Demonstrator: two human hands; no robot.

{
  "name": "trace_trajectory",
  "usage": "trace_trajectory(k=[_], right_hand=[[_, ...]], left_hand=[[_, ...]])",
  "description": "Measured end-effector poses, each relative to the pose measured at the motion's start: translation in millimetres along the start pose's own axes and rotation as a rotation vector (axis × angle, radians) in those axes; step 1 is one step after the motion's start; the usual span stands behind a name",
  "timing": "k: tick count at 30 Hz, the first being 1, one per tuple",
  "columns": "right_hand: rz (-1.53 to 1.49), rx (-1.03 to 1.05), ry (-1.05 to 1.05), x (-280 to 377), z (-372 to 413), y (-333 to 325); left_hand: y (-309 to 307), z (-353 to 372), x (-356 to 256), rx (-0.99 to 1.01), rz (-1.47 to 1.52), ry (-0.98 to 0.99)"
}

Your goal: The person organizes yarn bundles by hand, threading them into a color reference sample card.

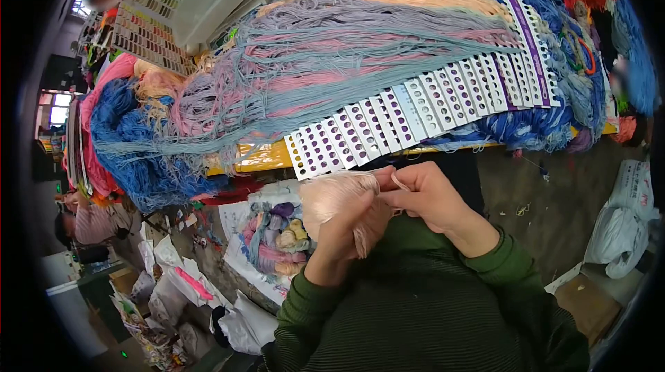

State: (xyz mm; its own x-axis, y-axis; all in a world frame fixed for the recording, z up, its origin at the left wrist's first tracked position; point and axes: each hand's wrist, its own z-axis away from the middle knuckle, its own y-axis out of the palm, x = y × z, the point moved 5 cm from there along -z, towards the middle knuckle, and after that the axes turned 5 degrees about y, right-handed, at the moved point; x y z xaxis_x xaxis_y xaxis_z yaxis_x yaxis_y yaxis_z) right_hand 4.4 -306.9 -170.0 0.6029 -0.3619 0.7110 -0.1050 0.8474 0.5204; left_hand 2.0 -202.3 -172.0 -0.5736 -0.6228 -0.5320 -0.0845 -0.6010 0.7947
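Note:
A pale peach skein of thread (325,199) is held in front of my body, just below the table's near edge. My left hand (343,230) is wrapped round the skein, with its loose end hanging below the fingers. Beside it on the right, my right hand (426,199) pinches a thin pale strand near the skein's top. Beyond both hands, white cards with punched holes (377,122) lie overlapping in a row along the table. Long grey, pink and blue-green threads (298,60) stretch across the table behind the cards.
Blue yarn (128,140) hangs off the table's left end. Colour sample boards (152,19) and a translucent tray (215,5) stand at the back left. Small skeins (284,233) lie on a cloth below. Plastic bags (620,233) are at right. Another person (97,223) is at far left.

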Motion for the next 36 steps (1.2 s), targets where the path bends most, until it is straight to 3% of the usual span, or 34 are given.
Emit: trace_trajectory(k=[3, 13, 36], right_hand=[[-0.021, -0.053, 0.026, -7.8, -2.4, -1.5], [-0.293, 0.072, 0.123, -17.3, -9.9, -5.0], [-0.309, 0.119, 0.072, -4.1, -18.9, -0.7]], left_hand=[[-2.7, 2.2, 1.5, -0.037, -0.031, -0.018], [-9.9, 2.7, 4.2, -0.155, 0.116, -0.028], [-11.6, -16.1, -7.6, -0.004, 0.114, -0.01]])
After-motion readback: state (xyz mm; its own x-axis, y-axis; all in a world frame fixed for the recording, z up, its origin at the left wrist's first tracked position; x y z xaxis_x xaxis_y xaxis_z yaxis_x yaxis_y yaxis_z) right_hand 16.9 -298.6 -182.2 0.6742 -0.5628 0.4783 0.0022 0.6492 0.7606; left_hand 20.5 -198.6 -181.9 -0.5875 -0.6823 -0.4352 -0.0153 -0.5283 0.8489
